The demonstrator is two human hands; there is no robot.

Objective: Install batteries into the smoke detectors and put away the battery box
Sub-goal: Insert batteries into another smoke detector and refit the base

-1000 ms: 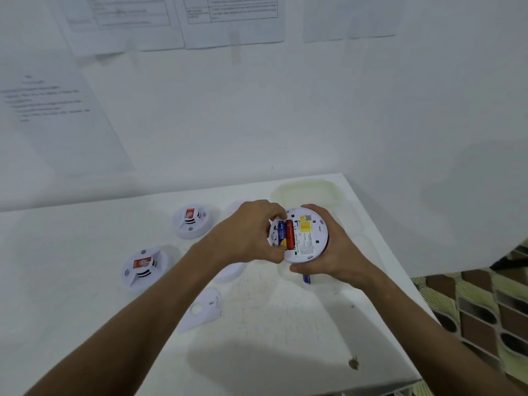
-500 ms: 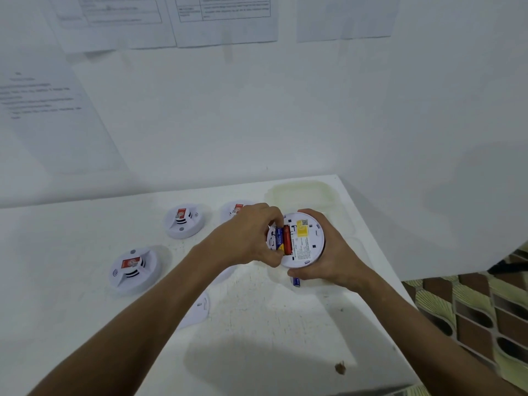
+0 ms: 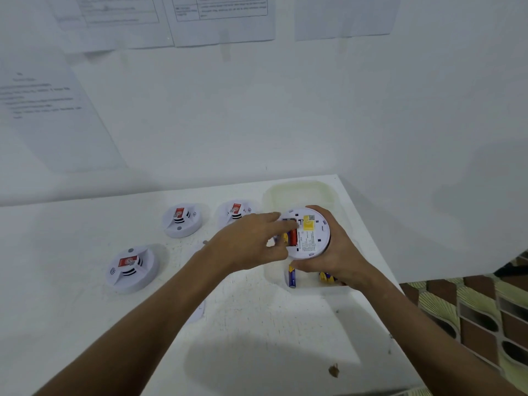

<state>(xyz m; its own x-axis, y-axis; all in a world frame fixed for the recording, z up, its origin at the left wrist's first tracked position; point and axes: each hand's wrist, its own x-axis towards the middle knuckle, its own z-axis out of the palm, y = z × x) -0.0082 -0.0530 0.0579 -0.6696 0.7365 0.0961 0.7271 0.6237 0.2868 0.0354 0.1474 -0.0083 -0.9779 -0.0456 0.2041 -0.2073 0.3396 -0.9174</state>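
Since half a second ago, left hand (image 3: 251,244) uncurls, fingers straight on batteries (image 3: 292,237); right hand (image 3: 328,252) cups light, rigid detector (image 3: 310,232) at rim, three o'clock.

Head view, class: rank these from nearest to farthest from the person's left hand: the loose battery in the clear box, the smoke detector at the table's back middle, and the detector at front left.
From the left hand:
1. Loose battery, just right, below it.
2. Back-middle smoke detector, to its left.
3. Front-left detector, farthest left.
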